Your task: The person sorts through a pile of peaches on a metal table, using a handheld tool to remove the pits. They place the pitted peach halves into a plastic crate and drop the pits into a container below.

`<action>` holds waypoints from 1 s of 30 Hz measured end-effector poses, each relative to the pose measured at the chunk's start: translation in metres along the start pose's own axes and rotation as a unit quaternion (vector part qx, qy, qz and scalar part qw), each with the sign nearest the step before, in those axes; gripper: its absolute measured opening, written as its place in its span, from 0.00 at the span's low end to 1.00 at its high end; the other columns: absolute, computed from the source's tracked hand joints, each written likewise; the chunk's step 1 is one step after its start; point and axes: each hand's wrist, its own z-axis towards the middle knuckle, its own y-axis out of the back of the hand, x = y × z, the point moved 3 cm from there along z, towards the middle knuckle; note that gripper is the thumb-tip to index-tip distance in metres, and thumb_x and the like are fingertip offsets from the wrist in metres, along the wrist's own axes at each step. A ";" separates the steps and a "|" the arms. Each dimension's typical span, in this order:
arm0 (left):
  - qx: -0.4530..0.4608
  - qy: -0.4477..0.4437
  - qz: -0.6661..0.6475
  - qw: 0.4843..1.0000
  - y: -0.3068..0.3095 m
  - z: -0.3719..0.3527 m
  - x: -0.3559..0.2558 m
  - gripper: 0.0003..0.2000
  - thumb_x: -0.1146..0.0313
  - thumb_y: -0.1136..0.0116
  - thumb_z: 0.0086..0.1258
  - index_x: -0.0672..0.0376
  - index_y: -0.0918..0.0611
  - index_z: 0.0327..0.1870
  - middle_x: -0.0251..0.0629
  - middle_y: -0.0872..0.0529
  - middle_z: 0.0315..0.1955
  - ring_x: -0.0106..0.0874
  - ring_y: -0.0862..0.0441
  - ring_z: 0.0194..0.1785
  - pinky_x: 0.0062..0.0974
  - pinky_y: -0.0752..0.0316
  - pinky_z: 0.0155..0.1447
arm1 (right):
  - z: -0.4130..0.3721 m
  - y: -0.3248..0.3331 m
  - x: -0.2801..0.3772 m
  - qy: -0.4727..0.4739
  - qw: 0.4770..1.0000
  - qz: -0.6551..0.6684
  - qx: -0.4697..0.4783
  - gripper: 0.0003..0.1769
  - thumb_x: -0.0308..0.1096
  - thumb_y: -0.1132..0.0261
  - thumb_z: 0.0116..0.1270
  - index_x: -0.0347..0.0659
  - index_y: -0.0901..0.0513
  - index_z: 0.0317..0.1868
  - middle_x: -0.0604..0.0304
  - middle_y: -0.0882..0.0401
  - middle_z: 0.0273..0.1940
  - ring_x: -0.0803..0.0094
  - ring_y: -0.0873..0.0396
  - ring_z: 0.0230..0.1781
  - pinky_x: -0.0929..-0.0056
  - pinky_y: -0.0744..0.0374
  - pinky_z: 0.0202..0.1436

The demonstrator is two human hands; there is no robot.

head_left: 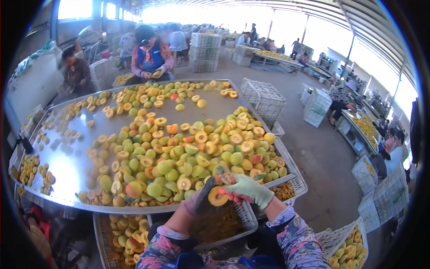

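Note:
My left hand [200, 201], in a dark, pinkish glove, is closed on a cut peach half [218, 197] with a round hollow in its orange flesh. My right hand [246, 190], in a pale green glove with red fingertips, is pressed close beside it, fingers curled. A small brownish piece shows at its fingertips, too blurred to name. Both hands are over the table's near edge, above a crate [248, 217] with dark brown scraps inside. Just beyond them lies a large heap of whole and halved peaches [192, 154] on the metal table [96, 123].
Crates of peach halves stand below the table at left [127, 237] and at lower right [347, 251]. A crate of brown pieces [284, 192] sits by the table's right corner. Across the table a person [151, 58] handles fruit. Stacked white crates [264, 101] stand on the right.

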 end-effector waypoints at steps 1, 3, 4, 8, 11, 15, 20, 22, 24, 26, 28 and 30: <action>0.025 0.072 -0.069 0.995 -0.004 -0.001 0.002 0.28 0.56 0.44 0.74 0.61 0.33 0.69 0.37 0.18 0.54 0.30 0.20 0.54 0.29 0.25 0.59 | 0.003 0.006 -0.004 -0.003 1.000 -0.021 0.021 0.23 0.39 0.29 0.67 0.39 0.24 0.57 0.66 0.26 0.25 0.81 0.29 0.16 0.80 0.28 0.19; 0.005 0.211 -0.137 0.968 -0.006 0.001 0.013 0.28 0.45 0.53 0.79 0.59 0.28 0.66 0.35 0.18 0.52 0.27 0.20 0.52 0.27 0.24 0.56 | 0.008 0.009 -0.015 -0.006 0.998 0.003 0.070 0.17 0.37 0.30 0.68 0.36 0.22 0.49 0.64 0.24 0.28 0.80 0.26 0.19 0.81 0.25 0.21; -0.008 0.200 -0.039 0.979 -0.010 0.000 0.009 0.31 0.40 0.58 0.78 0.59 0.27 0.66 0.34 0.18 0.51 0.25 0.21 0.50 0.24 0.25 0.53 | 0.007 0.008 -0.017 -0.005 0.997 0.005 0.070 0.17 0.37 0.30 0.68 0.36 0.22 0.49 0.64 0.24 0.28 0.80 0.26 0.19 0.81 0.25 0.21; -0.037 0.233 0.039 0.971 -0.007 0.001 0.005 0.32 0.39 0.63 0.80 0.60 0.29 0.68 0.40 0.18 0.50 0.29 0.21 0.48 0.27 0.24 0.53 | 0.006 0.004 -0.017 0.039 0.995 0.089 0.007 0.14 0.36 0.33 0.69 0.36 0.22 0.48 0.62 0.23 0.28 0.77 0.24 0.21 0.78 0.24 0.21; -0.017 0.050 0.175 0.983 0.028 0.003 0.075 0.30 0.45 0.60 0.81 0.64 0.32 0.69 0.48 0.18 0.49 0.38 0.20 0.49 0.34 0.22 0.55 | 0.003 0.011 -0.023 0.073 0.990 0.106 -0.065 0.13 0.38 0.34 0.70 0.37 0.22 0.44 0.61 0.23 0.27 0.74 0.24 0.21 0.76 0.23 0.21; -0.144 -0.066 0.228 0.961 0.043 0.011 0.096 0.29 0.46 0.58 0.81 0.64 0.31 0.68 0.47 0.17 0.49 0.39 0.18 0.51 0.36 0.21 0.54 | -0.002 0.012 -0.037 0.077 0.984 0.153 -0.050 0.16 0.41 0.30 0.67 0.39 0.22 0.43 0.61 0.21 0.27 0.75 0.24 0.19 0.77 0.24 0.23; -0.159 0.058 -0.256 0.952 0.014 0.024 0.015 0.30 0.43 0.56 0.78 0.62 0.28 0.65 0.44 0.16 0.51 0.34 0.16 0.50 0.34 0.17 0.52 | -0.042 -0.022 -0.033 0.071 0.934 -0.349 -0.012 0.21 0.47 0.34 0.65 0.42 0.25 0.50 0.50 0.17 0.34 0.51 0.15 0.39 0.57 0.20 0.45; -0.125 0.047 -0.273 0.953 0.012 0.027 0.009 0.29 0.44 0.57 0.79 0.62 0.28 0.66 0.45 0.16 0.52 0.34 0.16 0.51 0.35 0.17 0.53 | -0.040 -0.017 -0.039 0.109 0.910 -0.392 -0.075 0.23 0.48 0.36 0.65 0.43 0.25 0.53 0.48 0.16 0.36 0.45 0.17 0.43 0.53 0.21 0.45; -0.154 0.034 -0.210 0.965 0.009 0.025 0.008 0.27 0.48 0.52 0.78 0.62 0.28 0.65 0.45 0.17 0.52 0.34 0.16 0.52 0.35 0.19 0.55 | -0.042 -0.007 -0.022 0.122 0.896 -0.399 -0.150 0.18 0.43 0.36 0.67 0.40 0.26 0.49 0.48 0.16 0.36 0.46 0.17 0.41 0.54 0.20 0.44; -0.176 0.017 -0.142 0.974 0.007 0.025 0.009 0.24 0.53 0.47 0.78 0.63 0.27 0.64 0.46 0.17 0.53 0.34 0.16 0.52 0.35 0.20 0.57 | -0.039 -0.010 -0.012 0.250 0.866 -0.379 -0.209 0.17 0.40 0.34 0.67 0.38 0.26 0.47 0.43 0.18 0.35 0.45 0.18 0.39 0.53 0.21 0.41; -0.159 -0.131 0.090 0.974 0.003 0.022 0.000 0.21 0.63 0.39 0.73 0.63 0.27 0.62 0.45 0.17 0.53 0.34 0.17 0.53 0.34 0.21 0.58 | -0.029 -0.015 -0.011 0.227 0.858 -0.410 -0.211 0.16 0.40 0.34 0.67 0.38 0.27 0.47 0.44 0.18 0.35 0.44 0.18 0.38 0.52 0.21 0.40; -0.165 -0.164 0.193 0.953 0.004 0.021 -0.004 0.21 0.70 0.35 0.69 0.63 0.26 0.61 0.44 0.17 0.52 0.34 0.17 0.53 0.32 0.22 0.58 | -0.018 -0.020 -0.015 0.201 0.847 -0.443 -0.214 0.15 0.39 0.35 0.68 0.39 0.27 0.46 0.44 0.18 0.34 0.44 0.17 0.37 0.51 0.21 0.39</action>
